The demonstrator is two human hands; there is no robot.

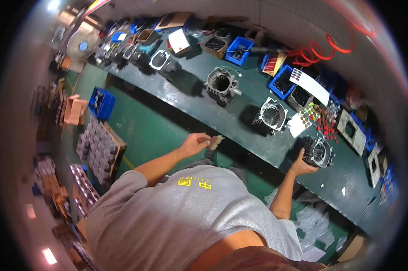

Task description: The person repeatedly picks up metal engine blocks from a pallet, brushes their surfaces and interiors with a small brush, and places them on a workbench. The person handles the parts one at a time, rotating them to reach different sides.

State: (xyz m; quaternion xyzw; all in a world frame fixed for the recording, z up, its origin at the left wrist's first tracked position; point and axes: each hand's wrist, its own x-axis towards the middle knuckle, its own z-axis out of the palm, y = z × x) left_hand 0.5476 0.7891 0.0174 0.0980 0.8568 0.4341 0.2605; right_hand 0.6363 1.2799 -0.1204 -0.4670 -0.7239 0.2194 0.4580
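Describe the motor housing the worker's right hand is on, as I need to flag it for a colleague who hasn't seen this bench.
Start at the long dark green workbench running diagonally. Three finned grey motor housings sit in a row along it; take the motor housing nearest the front edge, beside the sheet of coloured stickers. It alone is gripped by the right hand; the other two stand untouched.

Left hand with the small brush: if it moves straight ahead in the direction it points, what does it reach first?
Probably the bare near edge of the dark green workbench. The left hand with its brush points along it toward the finned motor housing; depth is unclear.
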